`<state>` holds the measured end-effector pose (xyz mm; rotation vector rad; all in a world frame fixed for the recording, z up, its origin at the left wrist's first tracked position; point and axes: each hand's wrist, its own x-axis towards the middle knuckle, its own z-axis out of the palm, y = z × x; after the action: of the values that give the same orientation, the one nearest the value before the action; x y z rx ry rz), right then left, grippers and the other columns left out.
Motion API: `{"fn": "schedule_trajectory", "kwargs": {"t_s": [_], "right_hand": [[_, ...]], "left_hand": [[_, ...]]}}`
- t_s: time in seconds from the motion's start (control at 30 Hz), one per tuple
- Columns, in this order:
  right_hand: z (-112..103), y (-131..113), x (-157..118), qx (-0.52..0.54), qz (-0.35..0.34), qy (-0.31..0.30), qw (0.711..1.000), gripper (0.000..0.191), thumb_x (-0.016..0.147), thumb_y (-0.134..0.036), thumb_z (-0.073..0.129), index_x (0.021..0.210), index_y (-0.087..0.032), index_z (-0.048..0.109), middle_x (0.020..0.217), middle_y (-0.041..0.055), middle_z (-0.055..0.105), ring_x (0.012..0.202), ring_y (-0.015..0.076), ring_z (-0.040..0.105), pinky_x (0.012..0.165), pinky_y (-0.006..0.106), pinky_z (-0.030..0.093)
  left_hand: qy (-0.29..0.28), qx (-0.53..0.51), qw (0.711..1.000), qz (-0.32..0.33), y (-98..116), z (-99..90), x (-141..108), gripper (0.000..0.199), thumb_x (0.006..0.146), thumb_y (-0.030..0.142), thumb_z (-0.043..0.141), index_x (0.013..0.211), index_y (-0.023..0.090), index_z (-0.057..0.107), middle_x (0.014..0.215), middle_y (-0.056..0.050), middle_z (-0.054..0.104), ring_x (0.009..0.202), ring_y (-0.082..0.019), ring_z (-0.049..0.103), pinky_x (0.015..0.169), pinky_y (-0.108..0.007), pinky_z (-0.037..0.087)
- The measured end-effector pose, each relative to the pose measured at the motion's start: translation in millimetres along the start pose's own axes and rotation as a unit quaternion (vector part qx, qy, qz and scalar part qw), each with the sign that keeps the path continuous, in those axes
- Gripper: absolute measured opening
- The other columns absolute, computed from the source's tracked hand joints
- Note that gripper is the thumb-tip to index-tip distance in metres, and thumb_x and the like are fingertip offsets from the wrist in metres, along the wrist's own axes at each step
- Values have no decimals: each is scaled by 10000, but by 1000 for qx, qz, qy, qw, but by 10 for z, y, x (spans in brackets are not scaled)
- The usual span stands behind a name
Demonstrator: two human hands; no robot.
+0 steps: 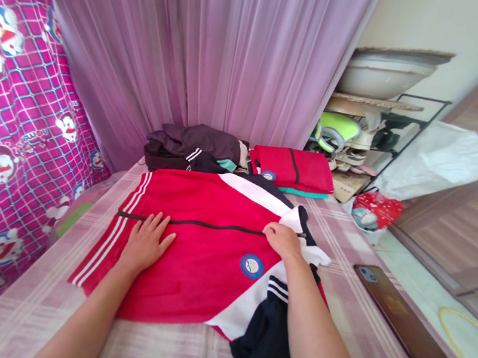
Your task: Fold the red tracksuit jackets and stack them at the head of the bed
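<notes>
While left hand presses flat, right hand pinches jacket collar (fingertips hidden).

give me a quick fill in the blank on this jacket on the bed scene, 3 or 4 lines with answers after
1. The left hand lies flat on the ____ jacket.
2. The right hand grips the jacket near its white ____.
3. A phone lies on the checked bed cover to the ____ of the jacket.
4. Behind the jacket, a folded red garment sits beside a ____ dark pile.

Missing words: red; collar; right; crumpled
</notes>
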<state>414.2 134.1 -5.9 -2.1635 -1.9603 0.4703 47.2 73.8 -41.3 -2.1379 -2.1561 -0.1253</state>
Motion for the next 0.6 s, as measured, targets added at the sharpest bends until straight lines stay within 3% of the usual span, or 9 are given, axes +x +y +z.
{"fn": "schedule_trajectory", "kwargs": {"t_s": [0.17,0.3,0.43,0.53,0.6], "right_hand": [[-3,-54,-14,27,-4,1,1000,332,900,-239,428,979,-235,750,1068,77,741,1004,236,652,827,305,454],[-96,18,-162,75,-61,-35,995,333,881,-191,478,1099,-225,728,1079,33,749,971,167,665,844,246,471],[-177,370,-476,168,-103,-24,980,349,880,-223,496,1158,-182,702,1063,46,754,940,164,682,842,255,498],[-163,729,-733,173,-65,51,981,310,863,-233,503,1072,-189,728,995,56,760,918,197,686,838,297,505],[-122,908,-890,161,-51,65,983,303,866,-239,489,1046,-202,730,937,49,762,881,207,692,818,309,507]], "left_hand": [[-18,-13,1000,-5,20,-65,18,613,964,506,372,1487,192,432,1574,-114,380,1460,-294,332,1174,-515,288],[1,-34,999,-3,8,-71,24,583,955,485,396,1451,191,479,1552,-132,412,1440,-302,369,1157,-531,313],[53,-52,997,31,11,-98,-5,549,952,434,398,1391,137,541,1491,-170,489,1382,-312,453,1119,-510,377],[102,-54,991,72,47,-184,-48,485,945,358,397,1332,141,594,1426,-170,561,1330,-304,512,1095,-497,407],[121,-53,987,86,82,-262,-99,456,936,313,392,1291,147,625,1388,-169,595,1303,-309,535,1088,-513,408]]}}
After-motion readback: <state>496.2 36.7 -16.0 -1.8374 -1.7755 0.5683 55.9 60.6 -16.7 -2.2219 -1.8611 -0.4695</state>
